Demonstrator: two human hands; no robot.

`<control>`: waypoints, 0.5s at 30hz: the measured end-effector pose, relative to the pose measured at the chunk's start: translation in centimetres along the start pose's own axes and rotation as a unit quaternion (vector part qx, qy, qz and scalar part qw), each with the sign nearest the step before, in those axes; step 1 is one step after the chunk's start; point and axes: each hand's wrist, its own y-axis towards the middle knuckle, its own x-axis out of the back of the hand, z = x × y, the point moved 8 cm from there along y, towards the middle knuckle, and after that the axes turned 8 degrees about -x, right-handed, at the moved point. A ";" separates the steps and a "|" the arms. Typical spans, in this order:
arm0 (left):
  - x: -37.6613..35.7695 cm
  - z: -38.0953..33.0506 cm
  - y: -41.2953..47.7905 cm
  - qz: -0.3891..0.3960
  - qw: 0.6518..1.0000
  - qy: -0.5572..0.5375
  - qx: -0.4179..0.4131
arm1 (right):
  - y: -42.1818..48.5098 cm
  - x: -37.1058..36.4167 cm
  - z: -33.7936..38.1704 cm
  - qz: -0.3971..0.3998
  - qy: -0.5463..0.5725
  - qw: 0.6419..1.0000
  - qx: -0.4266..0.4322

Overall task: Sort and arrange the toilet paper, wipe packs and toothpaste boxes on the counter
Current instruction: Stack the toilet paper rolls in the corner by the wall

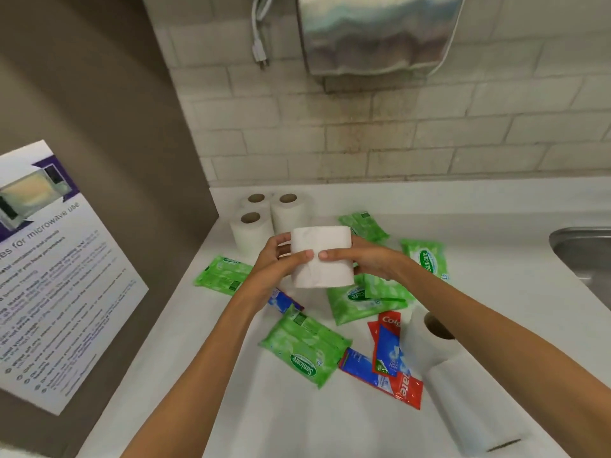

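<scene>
Left hand (pixel 274 259) and right hand (pixel 367 259) hold one roll (pixel 327 259) above the bench (pixel 231 408), fingers (pixel 281 241) clamped on its ends. Three rolls (pixel 251 231) stand together at the back, two rolls (pixel 472 408) sit at right; about six wipe packs (pixel 304 352) and three toothpaste boxes (pixel 386 345) lie scattered between

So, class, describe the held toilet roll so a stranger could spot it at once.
Find the counter under the tiled wall. Three upright rolls occupy its back left corner; in front of them, the left hand and right hand grip the toilet roll, the only one off the counter.
</scene>
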 end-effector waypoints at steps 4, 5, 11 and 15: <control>0.6 0.5 1.6 -0.015 1.000 -0.015 0.008 | 2.3 0.7 1.1 -0.030 0.007 0.999 0.023; 0.9 0.6 2.0 -0.026 0.999 -0.015 0.012 | 2.9 1.0 1.3 -0.044 0.013 0.998 0.033; 3.6 1.4 3.6 -0.134 0.991 0.000 0.006 | 7.0 2.4 1.9 -0.156 0.048 0.979 0.119; 5.5 2.2 4.2 -0.177 0.984 0.003 0.006 | 10.8 3.0 0.5 -0.250 0.009 0.967 0.056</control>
